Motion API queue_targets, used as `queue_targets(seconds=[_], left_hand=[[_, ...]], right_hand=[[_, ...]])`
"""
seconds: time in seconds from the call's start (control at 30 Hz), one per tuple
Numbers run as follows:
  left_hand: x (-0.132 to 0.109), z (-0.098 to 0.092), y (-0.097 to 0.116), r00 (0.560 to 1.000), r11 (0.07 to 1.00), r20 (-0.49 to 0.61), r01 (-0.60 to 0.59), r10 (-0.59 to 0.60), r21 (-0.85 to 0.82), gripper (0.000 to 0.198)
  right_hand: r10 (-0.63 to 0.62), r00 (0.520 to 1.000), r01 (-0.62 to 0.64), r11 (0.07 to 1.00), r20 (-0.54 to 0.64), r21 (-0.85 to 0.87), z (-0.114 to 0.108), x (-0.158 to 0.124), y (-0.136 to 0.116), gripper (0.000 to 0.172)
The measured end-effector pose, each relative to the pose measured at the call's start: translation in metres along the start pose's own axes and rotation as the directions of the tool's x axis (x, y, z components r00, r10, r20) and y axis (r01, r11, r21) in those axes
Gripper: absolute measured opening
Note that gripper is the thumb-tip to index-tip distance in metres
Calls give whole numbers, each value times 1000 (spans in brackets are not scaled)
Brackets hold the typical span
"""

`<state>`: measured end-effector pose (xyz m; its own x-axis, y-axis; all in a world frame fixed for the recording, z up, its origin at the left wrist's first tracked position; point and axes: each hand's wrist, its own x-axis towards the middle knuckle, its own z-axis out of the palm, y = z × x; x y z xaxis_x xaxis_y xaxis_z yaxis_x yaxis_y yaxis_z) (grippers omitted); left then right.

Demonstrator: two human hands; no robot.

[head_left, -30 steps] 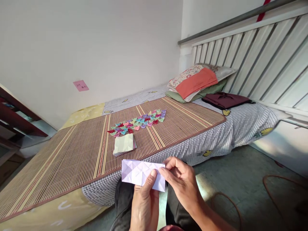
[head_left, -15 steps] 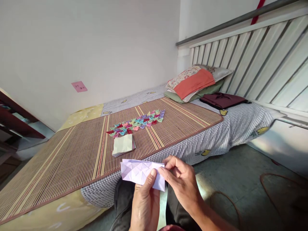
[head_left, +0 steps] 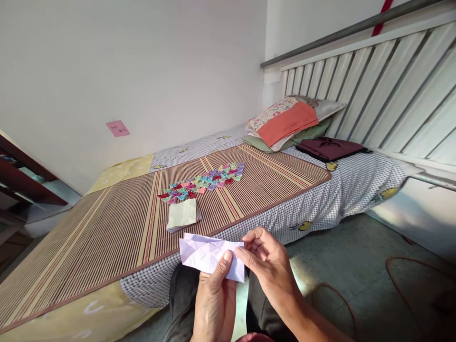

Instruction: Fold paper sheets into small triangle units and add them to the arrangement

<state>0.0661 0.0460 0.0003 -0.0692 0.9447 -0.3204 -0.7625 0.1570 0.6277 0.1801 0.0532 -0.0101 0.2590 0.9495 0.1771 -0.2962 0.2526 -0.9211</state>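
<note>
While my left hand [head_left: 213,297] pinches the creased lilac paper [head_left: 210,255] from below, thumb on its face, my right hand [head_left: 267,266] nips its right edge. I hold it over my lap, just before the bed's striped mat [head_left: 107,228].

The left grip [head_left: 213,304] and right grip [head_left: 271,271] are bare, with short plain nails, and the right forearm [head_left: 313,325] is bare as well. Dark grey, creased cloth trousers [head_left: 183,299] cover the legs, and a strip of dull red fabric [head_left: 251,338] shows at the waist.
</note>
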Motion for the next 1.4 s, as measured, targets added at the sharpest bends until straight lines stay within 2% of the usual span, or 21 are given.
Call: queue_targets(seconds=[0.1, 0.23, 0.37, 0.63, 0.87, 1.0, 1.13, 1.27, 1.4], left_hand=[[-1, 0, 0, 1000, 1000, 0, -6, 6, 17, 33], [-1, -1, 0, 1000, 1000, 5, -2, 2, 17, 29], [-1, 2, -1, 1000, 1000, -1, -9, 9, -3, 29], [-5, 8, -1, 999, 999, -14, -41, 41, -3, 29], [2, 3, -1, 999, 999, 18, -46, 46, -1, 36], [6, -3, -2, 1000, 1000, 25, -15, 15, -10, 33], [8, -7, -3, 1000, 1000, -12, 6, -6, -17, 24], [9, -9, -3, 998, 999, -56, 22, -24, -35, 21], [5, -7, -4, 1000, 1000, 12, 29, -29, 8, 25]], right_hand=[[50, 997, -53, 998, 64, 38, 0, 0, -2, 35], [81, 981, -84, 996, 174, 9, -1, -1, -3, 34], [42, 981, -42, 999, 188, -4, -2, 0, -4, 33], [80, 977, -86, 996, 195, 23, 0, 0, -6, 36], [105, 974, -124, 989, 201, 86, 5, 2, -8, 32], [99, 974, -116, 991, 203, 72, 5, 2, -8, 33], [42, 980, -38, 999, 196, -28, 4, 1, -8, 31], [-98, 976, 143, 962, 193, -235, 1, -1, -5, 33], [-184, 964, 245, 897, 194, -368, -2, -1, -2, 33]])
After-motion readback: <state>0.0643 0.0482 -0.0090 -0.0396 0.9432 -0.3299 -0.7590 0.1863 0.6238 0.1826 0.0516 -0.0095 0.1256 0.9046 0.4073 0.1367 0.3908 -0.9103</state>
